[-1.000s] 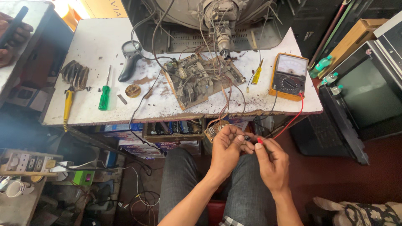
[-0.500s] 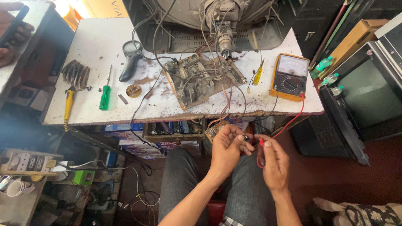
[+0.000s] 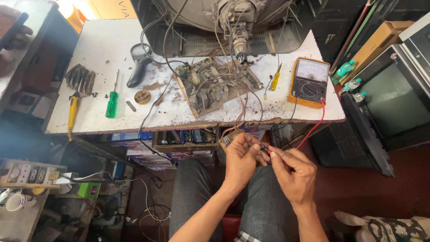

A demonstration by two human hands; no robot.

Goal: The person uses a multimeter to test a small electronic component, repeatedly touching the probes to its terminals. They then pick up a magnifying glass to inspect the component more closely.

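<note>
Both hands meet just below the counter's (image 3: 112, 40) front edge, over the person's lap. The left hand (image 3: 239, 157) is curled shut around a small board (image 3: 227, 140) — only a corner of it peeks out above the knuckles, the rest is hidden in the grip, so its parts are hard to make out. The right hand (image 3: 293, 172) pinches a probe (image 3: 268, 151) between thumb and forefinger; its red tip touches the left hand's fingers, and whether it meets the board itself I cannot tell. A red lead (image 3: 313, 127) runs from there up to the one meter on the counter, an orange analogue multimeter (image 3: 309, 83), beside a black lead that drops over the edge and is lost behind the counter.

Up top, one circuit board (image 3: 215, 85) lies tilted in the middle, wires trailing from it down towards the left hand. Behind it sits the open back of a tube television (image 3: 233, 27), cut off by the top of the view. Two screwdrivers in all — a green-handled screwdriver (image 3: 112, 101) at the left, a small yellow one (image 3: 274, 80) just beside the multimeter. One magnifier (image 3: 139, 62) with a black handle, one yellow-handled brush (image 3: 76, 94) hanging over the edge, one small brown round part (image 3: 142, 97).

At the far left corner another person's hand (image 3: 13, 31) holds something dark, mostly out of view.
</note>
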